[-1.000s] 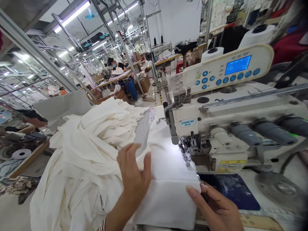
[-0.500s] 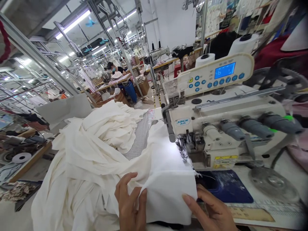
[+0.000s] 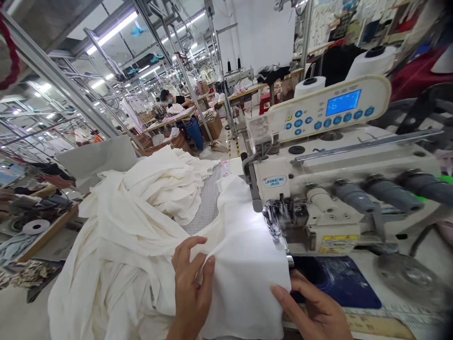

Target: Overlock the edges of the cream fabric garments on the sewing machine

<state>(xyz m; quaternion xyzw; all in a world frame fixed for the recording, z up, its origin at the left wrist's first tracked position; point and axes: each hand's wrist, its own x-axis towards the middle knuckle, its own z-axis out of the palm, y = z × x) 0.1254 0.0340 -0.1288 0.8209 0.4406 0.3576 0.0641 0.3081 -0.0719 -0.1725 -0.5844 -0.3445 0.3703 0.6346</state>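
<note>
"Two hands at work: where?"

"At the sewing machine (image 3: 276, 182). The left hand (image 3: 191, 288) pinches a fold of white cloth (image 3: 244, 283); the right hand (image 3: 314, 307) is clamped on its right edge, thumb on top."

"And the cloth?"

"Near the tabletop's (image 3: 208, 200) front edge, reaching the machine's foot, with a blue pad (image 3: 354, 283) to its right."

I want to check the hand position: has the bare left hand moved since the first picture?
Yes. Against the white metal sewing machine, the left hand is now lower, nearer the person.
</note>
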